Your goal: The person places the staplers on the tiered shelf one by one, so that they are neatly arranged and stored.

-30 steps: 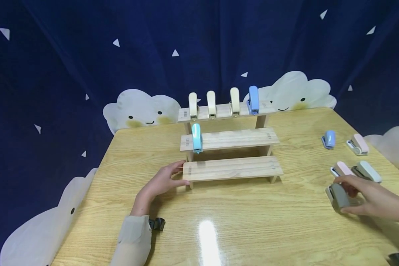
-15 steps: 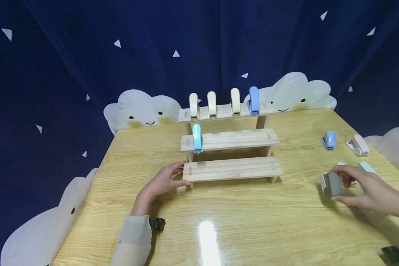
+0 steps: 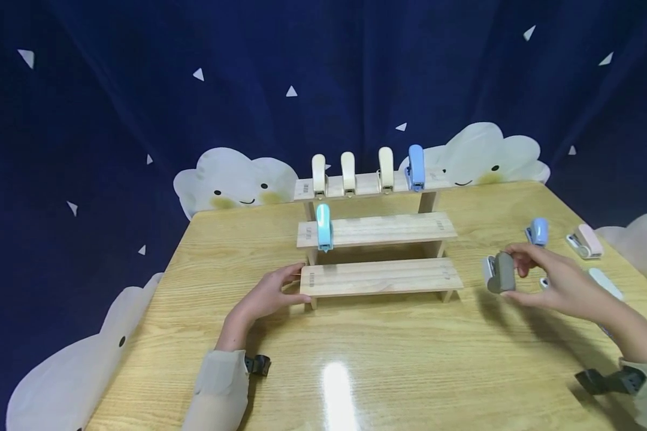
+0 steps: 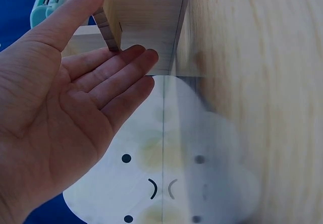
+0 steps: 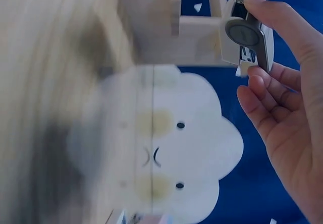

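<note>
My right hand [image 3: 566, 284] pinches a grey and white stapler [image 3: 502, 274] between thumb and fingers, above the table right of the wooden rack. In the right wrist view the stapler [image 5: 248, 33] shows its grey side with a round disc. My left hand [image 3: 272, 291] holds the left end of the three-tier rack [image 3: 380, 277] at its lowest board, thumb at the front corner, fingers toward the back. On the top tier stand cream staplers [image 3: 348, 173] and one blue stapler [image 3: 416, 167]. A turquoise stapler [image 3: 324, 227] stands at the left of the middle tier.
On the table at right lie a small blue stapler [image 3: 537, 231], a pink stapler [image 3: 585, 241] and a pale stapler [image 3: 605, 284], the last partly behind my right hand. A dark blue curtain [image 3: 323, 72] with white clouds hangs behind the table.
My right hand has lifted the grey stapler from the group at right and carried it left toward the rack. My left hand stays at the rack's end.
</note>
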`<state>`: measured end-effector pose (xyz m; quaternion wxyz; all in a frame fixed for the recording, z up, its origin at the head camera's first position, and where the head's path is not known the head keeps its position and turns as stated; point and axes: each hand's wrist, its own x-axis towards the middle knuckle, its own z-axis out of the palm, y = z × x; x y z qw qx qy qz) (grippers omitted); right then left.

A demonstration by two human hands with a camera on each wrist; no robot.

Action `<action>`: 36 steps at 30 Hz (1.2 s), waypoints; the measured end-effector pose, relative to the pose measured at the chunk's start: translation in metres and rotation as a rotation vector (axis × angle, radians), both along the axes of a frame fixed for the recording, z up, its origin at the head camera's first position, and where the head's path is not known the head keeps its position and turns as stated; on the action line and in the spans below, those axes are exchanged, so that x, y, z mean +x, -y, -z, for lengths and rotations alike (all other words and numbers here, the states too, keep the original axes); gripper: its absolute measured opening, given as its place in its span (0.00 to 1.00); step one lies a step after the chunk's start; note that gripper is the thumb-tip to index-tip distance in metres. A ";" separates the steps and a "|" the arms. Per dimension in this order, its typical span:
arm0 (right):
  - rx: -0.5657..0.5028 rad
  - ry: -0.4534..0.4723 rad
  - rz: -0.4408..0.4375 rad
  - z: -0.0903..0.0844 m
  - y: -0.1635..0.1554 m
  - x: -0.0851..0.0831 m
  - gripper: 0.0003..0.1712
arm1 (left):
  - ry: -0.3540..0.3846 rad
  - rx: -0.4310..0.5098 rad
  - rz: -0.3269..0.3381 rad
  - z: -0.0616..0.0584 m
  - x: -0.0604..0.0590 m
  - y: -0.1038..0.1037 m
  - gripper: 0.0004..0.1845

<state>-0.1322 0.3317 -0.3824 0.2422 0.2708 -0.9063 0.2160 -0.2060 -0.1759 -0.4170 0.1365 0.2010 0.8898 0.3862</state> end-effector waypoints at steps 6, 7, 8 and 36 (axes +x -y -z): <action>-0.011 0.000 -0.015 -0.009 0.027 -0.019 0.46 | 0.007 0.012 -0.001 0.002 -0.001 0.000 0.46; -0.018 -0.003 -0.030 -0.010 0.032 -0.022 0.45 | 0.007 0.013 0.001 0.002 -0.001 0.000 0.46; -0.024 -0.007 -0.046 -0.011 0.037 -0.026 0.45 | 0.005 0.014 0.002 0.003 -0.001 0.001 0.47; -0.092 0.147 -0.183 -0.033 0.175 -0.105 0.40 | -0.011 0.014 -0.006 0.001 0.000 0.000 0.47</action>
